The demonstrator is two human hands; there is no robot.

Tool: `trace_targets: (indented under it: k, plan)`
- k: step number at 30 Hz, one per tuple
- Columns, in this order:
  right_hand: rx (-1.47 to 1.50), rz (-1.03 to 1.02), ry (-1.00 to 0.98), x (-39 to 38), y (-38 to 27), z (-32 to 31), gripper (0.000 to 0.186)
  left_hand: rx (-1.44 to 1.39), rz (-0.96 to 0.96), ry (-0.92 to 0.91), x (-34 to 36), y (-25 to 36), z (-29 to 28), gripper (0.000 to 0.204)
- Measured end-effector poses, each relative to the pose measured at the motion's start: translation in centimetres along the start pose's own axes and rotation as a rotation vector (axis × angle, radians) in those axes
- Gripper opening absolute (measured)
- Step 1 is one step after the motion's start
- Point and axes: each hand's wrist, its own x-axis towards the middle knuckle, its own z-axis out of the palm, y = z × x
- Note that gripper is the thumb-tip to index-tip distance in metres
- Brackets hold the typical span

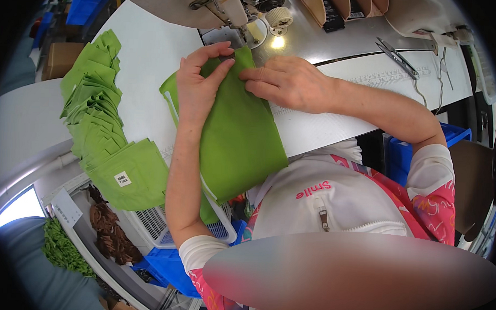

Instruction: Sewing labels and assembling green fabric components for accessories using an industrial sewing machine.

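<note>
A piece of green fabric (240, 133) hangs over the table's near edge, its top end close below the sewing machine's needle area (242, 37). At the fabric's top left, my left hand (202, 85) is closed in a pinch, with a small dark piece (226, 57) showing between thumb and finger. My right hand (291, 84) has its thumb and fingers pressed together on the fabric's right edge. What lies under those fingertips is hidden. A light strip shows along the fabric's left edge.
Overlapping green fabric pieces (99, 122) lie in a long row on the left of the white table (144, 69). Thread snips (398, 57) rest at the right beside a printed ruler (390, 76). Brown dividers (340, 10) stand behind. Below are a white basket (152, 225) and blue bins (173, 270).
</note>
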Motion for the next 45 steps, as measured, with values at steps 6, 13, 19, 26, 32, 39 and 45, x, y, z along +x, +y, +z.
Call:
trace_targets:
  k: [6, 13, 19, 26, 32, 39, 45]
  plan:
    - [-0.121, 0.015, 0.025, -0.1, 0.3, 0.0, 0.026, 0.126, 0.121, 0.078, -0.5, -0.3, 0.4, 0.014]
    - [-0.255, 0.048, 0.005, 0.1, 0.4, -0.2, 0.023, 0.446, 0.253, 0.085, -0.9, 0.0, 0.9, 0.013]
    - [-0.276, 0.072, -0.031, 0.1, 0.4, 0.0, 0.021, 0.452, 0.285, 0.104, -0.9, -0.1, 0.9, 0.014]
    - [-0.267, 0.109, -0.043, 0.2, 0.3, 0.0, 0.018, 0.339, 0.276, 0.112, -0.9, -0.5, 1.2, 0.012]
    - [-0.281, 0.102, -0.038, 0.1, 0.4, 0.1, 0.017, 0.389, 0.336, 0.122, -0.8, -0.1, 1.1, 0.018]
    - [-0.279, 0.122, -0.059, 0.2, 0.3, 0.2, 0.017, 0.371, 0.330, 0.111, -0.9, -0.5, 1.2, 0.017]
    - [-0.322, 0.128, -0.086, 0.5, 0.8, -0.2, 0.018, 0.654, 0.492, 0.111, -0.6, -0.6, 1.5, 0.017]
